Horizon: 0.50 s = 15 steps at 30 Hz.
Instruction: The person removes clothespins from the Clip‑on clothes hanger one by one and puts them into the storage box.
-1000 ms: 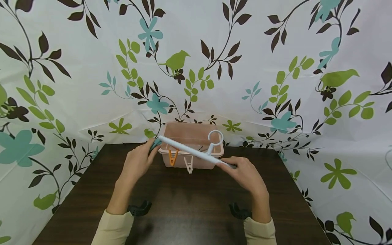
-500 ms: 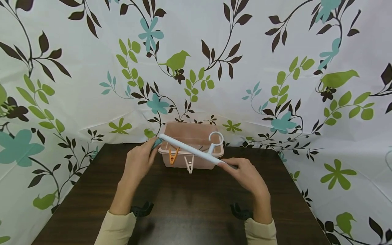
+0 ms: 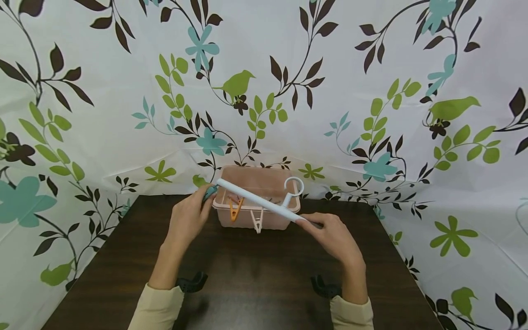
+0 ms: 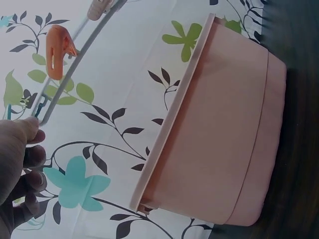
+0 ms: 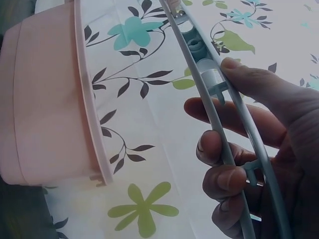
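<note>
A light blue clothes hanger (image 3: 260,200) is held tilted in front of the pink bin, its hook up and to the right. My right hand (image 3: 332,236) grips the hanger's lower right end, and its fingers curl round the bar in the right wrist view. At the raised left end, my left hand (image 3: 187,217) pinches a teal clothespin (image 3: 209,191) against the hanger's tip; fingers partly hide it. An orange clothespin (image 3: 235,210) and a pale pink clothespin (image 3: 257,221) hang from the bar. In the left wrist view the orange clothespin (image 4: 60,52) is nearer the left hand.
The pink plastic bin (image 3: 231,220) stands at the back of the dark wood table (image 3: 255,270), with small things inside too hidden to tell. Behind and beside the table hangs a white sheet (image 3: 288,128) printed with leaves, flowers and birds. Black wrist mounts (image 3: 192,282) show below the hands.
The hanger, its hanging clothespins and both hands have shifted slightly right, and the hanger's left end sits a little higher. Both hands keep their hold.
</note>
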Each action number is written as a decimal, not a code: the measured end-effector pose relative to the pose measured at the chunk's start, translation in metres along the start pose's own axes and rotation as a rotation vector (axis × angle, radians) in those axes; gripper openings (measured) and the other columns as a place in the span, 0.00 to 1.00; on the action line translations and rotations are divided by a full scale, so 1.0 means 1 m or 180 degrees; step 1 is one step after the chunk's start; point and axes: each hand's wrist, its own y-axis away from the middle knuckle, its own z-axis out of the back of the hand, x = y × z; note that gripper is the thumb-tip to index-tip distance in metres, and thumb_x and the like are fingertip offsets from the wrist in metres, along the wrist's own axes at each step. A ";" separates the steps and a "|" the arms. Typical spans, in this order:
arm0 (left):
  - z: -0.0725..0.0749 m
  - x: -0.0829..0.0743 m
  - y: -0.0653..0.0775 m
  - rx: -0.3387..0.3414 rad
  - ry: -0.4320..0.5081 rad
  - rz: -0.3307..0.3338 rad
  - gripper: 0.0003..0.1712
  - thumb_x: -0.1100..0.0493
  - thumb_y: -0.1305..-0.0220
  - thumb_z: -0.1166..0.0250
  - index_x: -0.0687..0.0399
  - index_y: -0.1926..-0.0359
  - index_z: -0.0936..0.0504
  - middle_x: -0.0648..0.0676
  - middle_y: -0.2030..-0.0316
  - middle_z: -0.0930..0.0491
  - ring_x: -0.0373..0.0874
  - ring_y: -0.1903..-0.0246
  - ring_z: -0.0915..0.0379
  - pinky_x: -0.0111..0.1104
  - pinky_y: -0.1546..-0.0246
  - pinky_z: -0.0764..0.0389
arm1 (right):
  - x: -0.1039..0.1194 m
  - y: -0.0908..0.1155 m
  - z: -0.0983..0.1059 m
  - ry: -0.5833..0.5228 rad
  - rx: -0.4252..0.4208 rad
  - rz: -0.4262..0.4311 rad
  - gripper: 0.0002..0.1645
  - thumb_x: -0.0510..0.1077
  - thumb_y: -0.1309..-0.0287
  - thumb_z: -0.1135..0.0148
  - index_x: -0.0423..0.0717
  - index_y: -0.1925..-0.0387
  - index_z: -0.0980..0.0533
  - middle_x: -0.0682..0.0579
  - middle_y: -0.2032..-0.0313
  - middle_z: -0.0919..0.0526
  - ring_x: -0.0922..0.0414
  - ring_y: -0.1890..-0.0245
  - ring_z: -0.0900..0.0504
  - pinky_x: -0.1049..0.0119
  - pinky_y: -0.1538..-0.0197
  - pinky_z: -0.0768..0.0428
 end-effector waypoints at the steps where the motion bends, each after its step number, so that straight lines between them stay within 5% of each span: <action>1: 0.000 0.000 -0.001 0.0016 0.0053 0.0036 0.19 0.56 0.22 0.32 0.58 0.37 0.19 0.59 0.65 0.10 0.47 0.78 0.27 0.47 0.76 0.21 | 0.000 0.001 0.001 0.0011 -0.0031 0.0009 0.29 0.73 0.31 0.36 0.61 0.42 0.11 0.57 0.47 0.08 0.56 0.46 0.12 0.43 0.41 0.15; 8: -0.003 -0.002 -0.004 0.0321 0.0424 0.0255 0.20 0.54 0.17 0.39 0.55 0.32 0.22 0.61 0.52 0.11 0.52 0.68 0.21 0.51 0.66 0.19 | -0.003 0.004 0.007 0.0034 -0.0139 0.0010 0.29 0.72 0.29 0.36 0.60 0.41 0.11 0.57 0.46 0.09 0.54 0.45 0.11 0.43 0.42 0.15; 15: -0.007 -0.005 -0.007 0.0601 0.0486 0.0519 0.29 0.43 0.15 0.46 0.54 0.26 0.26 0.60 0.54 0.14 0.55 0.61 0.18 0.54 0.59 0.18 | -0.008 0.006 0.010 0.0002 -0.0236 -0.0081 0.31 0.73 0.30 0.37 0.60 0.41 0.11 0.56 0.44 0.09 0.53 0.43 0.12 0.40 0.41 0.16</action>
